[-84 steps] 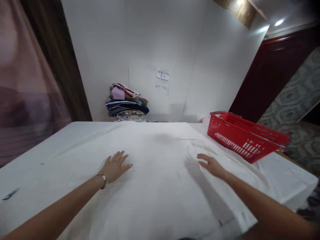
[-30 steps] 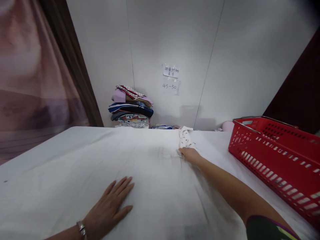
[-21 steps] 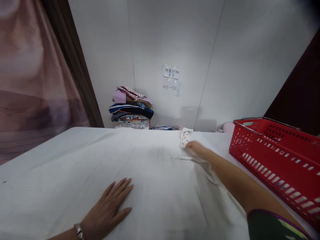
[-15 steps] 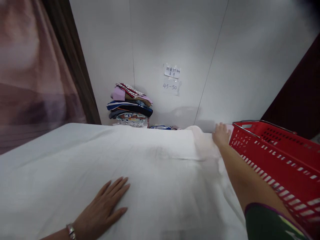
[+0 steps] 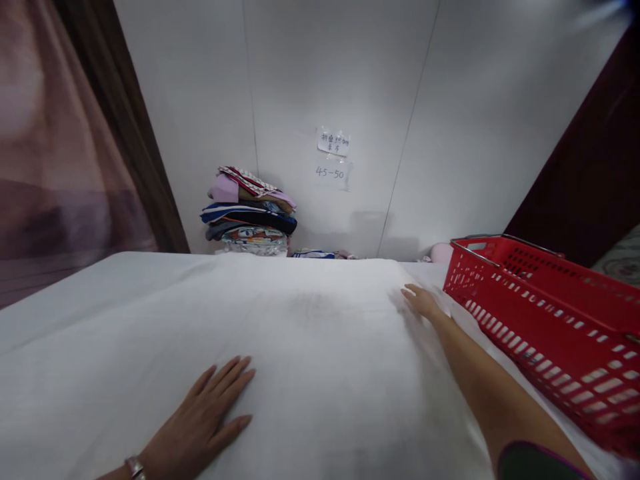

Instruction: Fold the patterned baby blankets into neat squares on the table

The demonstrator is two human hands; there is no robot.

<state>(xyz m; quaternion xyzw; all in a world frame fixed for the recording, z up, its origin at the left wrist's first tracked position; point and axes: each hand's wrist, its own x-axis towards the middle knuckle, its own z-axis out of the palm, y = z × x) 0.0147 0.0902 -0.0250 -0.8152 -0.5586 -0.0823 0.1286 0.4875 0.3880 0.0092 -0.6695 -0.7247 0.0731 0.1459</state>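
Note:
A large white cloth [image 5: 310,360] lies spread over the table, mostly smooth, with faint creases at the left and some rumpling along its right side. My left hand [image 5: 205,413] rests flat on it near the front, fingers stretched out and thumb apart. Farther back, my right hand [image 5: 419,300] touches the cloth near its far right corner. Its fingers are extended and nothing shows in them.
A red plastic basket [image 5: 545,320] with metal handles stands on the right. Behind the table's far edge rises a stack of folded fabrics [image 5: 250,213] against the white wall [image 5: 320,67]. Paper notes [image 5: 333,160] are taped there. A pinkish curtain [image 5: 65,133] hangs at the left.
My right hand has come back from the far edge beside the basket, toward me and slightly left. The folded-up far right part of the cloth now lies flat. My left hand stays put.

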